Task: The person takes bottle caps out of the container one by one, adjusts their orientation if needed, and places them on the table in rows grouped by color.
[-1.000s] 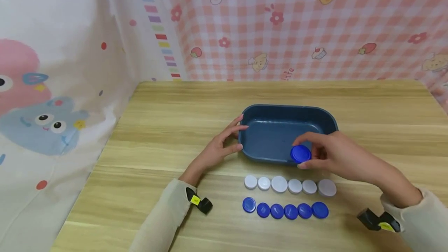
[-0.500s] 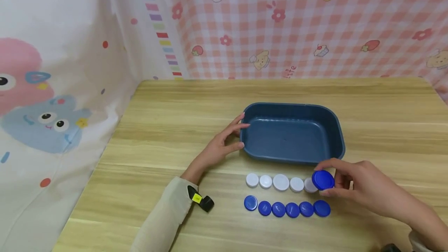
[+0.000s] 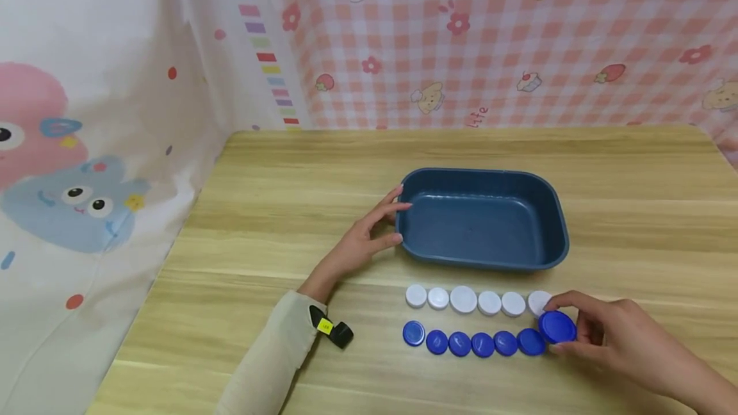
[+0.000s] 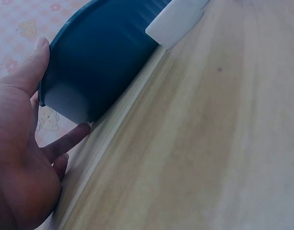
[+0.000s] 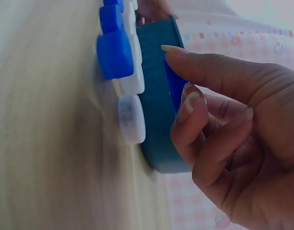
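Now right hand (image 3: 611,332) pinches blue cap (image 3: 557,326) between thumb and fingertips, cap just beside right end of blue cap row (image 3: 471,341), nearer person than dark blue tray (image 3: 552,223). White cap row (image 3: 478,300) between tray and blue row. Left hand (image 3: 363,242), fingers straight, spread, touches tray's left wall.

From my remote view through the head camera, the only word I can read is "Life", printed in small pink slanted letters on the pink checked curtain (image 3: 519,37) behind the table (image 3: 277,210), just beside a cartoon bear. A small yellow label (image 3: 325,326) sits on the black wrist device at the left sleeve, but its print is too small for me to read. The wrist views show no writing.
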The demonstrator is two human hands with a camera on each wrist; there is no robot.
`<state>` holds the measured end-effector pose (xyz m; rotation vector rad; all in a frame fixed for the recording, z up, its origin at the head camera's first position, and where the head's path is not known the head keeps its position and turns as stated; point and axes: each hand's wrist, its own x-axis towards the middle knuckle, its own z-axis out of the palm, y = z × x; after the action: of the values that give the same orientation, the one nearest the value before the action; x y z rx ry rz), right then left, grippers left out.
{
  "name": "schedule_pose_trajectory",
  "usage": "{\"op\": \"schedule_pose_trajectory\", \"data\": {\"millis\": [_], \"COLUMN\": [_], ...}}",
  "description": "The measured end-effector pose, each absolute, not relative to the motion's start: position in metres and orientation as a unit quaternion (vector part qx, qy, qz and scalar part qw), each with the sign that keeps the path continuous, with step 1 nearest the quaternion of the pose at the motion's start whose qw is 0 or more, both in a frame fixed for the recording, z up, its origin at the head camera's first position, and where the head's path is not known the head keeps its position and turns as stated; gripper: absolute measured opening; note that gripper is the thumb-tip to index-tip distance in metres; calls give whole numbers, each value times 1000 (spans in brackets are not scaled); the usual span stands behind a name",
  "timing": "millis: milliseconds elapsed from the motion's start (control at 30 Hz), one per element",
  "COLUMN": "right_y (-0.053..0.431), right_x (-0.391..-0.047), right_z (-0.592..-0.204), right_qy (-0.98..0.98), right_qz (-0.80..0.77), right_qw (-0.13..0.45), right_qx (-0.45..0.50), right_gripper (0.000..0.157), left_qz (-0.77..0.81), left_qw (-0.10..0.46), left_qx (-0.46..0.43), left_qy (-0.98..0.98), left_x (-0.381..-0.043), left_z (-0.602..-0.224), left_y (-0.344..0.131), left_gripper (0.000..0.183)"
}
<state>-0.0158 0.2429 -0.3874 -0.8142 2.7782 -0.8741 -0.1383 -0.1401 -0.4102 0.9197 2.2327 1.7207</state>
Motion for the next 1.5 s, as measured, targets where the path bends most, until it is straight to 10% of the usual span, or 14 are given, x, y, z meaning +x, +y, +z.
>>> {"op": "schedule_pose_trajectory", "data": {"millis": [433,1500], "right_y": [256,247], "right_x": [-4,-3], "right_z": [-405,-416], "right_qy": [923,914], "right_qz": [-287,-292], "right_qw": [136,95], "right_qx": [-218,-266], "right_gripper": [44,44], "left_qz": [576,579], "left_qw": [88,90], "left_qx": [304,306], "left_qy": [754,750], "left_x": [-138,-138], "left_z": [-406,-409], "left_y": [-140,-141], "left_gripper": [48,48]}}
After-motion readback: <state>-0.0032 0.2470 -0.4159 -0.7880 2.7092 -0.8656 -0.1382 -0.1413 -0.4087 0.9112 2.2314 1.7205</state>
